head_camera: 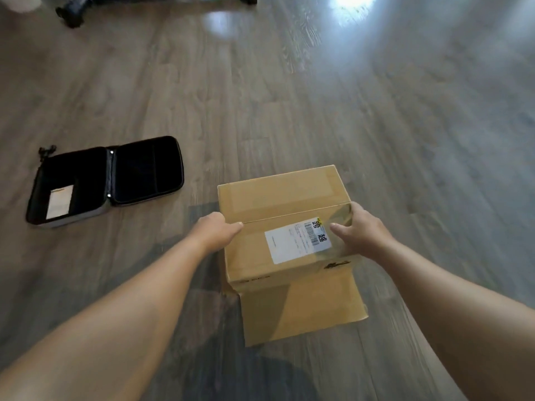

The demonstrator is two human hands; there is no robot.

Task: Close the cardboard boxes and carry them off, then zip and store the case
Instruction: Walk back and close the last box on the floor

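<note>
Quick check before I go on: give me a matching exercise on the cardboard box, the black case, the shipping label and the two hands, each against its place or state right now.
Things:
1. cardboard box
2. black case
3. shipping label
4. left hand
5. right hand

States:
A. lying open flat on the floor, left of the box
B. stuck on the near top flap
C. gripping the box's left edge
D. top flaps folded shut, held on both sides
E. gripping the box's right edge

Pairs: 1-D, 2-A, 3-B, 4-C, 5-E
</note>
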